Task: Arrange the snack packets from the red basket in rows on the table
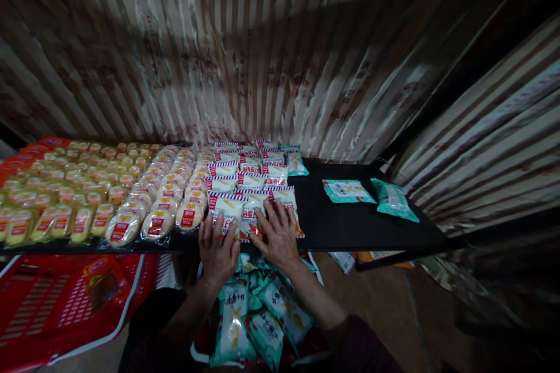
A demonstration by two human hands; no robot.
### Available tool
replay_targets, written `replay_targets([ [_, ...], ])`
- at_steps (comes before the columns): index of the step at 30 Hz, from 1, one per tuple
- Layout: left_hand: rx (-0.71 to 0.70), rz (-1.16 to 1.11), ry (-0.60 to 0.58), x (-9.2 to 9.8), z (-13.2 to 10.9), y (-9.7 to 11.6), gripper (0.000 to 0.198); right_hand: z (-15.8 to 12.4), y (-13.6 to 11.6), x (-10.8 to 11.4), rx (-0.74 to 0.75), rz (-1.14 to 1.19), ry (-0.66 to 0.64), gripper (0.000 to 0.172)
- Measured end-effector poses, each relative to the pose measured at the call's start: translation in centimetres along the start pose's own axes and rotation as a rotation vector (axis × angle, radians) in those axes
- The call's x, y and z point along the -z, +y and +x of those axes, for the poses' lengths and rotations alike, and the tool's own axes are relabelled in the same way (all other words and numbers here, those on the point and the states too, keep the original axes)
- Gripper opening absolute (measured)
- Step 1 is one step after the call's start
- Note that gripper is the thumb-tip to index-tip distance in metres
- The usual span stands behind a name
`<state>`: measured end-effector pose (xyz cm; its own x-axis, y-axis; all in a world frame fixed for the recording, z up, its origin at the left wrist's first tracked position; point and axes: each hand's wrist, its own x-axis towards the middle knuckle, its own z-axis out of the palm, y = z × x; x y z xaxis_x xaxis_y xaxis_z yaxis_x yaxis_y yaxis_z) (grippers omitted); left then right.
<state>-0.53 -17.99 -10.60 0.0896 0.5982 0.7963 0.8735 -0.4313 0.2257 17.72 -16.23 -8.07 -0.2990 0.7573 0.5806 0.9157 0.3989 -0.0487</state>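
Both hands rest on the front of a block of white snack packets [251,172] with red-and-blue striped edges, laid in overlapping rows on a black shelf [341,230]. My left hand [219,250] lies with fingers stretched over the front left packet. On the front middle and right packets, my right hand [279,236] is spread out flat. Neither hand grips anything. Below my wrists, a basket holds several teal snack bags [236,320]. One teal bag [295,160] sits at the back right of the striped block.
Rows of round wrapped rice crackers [160,221] and small yellow wrapped cakes [56,218] fill the shelf's left. Two teal bags, one flat [347,191] and one tilted [395,200], lie on the right. A red basket [39,303] stands lower left. Striped sheeting [271,58] hangs behind.
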Motion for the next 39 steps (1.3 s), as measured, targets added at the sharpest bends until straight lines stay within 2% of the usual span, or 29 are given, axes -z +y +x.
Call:
replay_targets([
  [16, -0.002, 0.076, -0.019, -0.3, -0.2, 0.2, 0.055, -0.1, 0.2, 0.0, -0.064, -0.005, -0.037, 0.054],
  [20, 0.0, 0.071, -0.026, -0.5, -0.1, 0.4, 0.053, -0.4, 0.5, -0.1, -0.042, 0.009, -0.042, 0.059],
  [28, 0.003, 0.092, -0.019, -0.9, 0.1, 0.8, 0.053, -0.6, 0.8, -0.4, -0.039, 0.021, -0.045, 0.055],
  [39, 0.035, 0.045, 0.001, -0.3, -0.6, 0.4, 0.057, -1.1, 0.2, -0.2, -0.077, -0.01, -0.01, 0.058],
])
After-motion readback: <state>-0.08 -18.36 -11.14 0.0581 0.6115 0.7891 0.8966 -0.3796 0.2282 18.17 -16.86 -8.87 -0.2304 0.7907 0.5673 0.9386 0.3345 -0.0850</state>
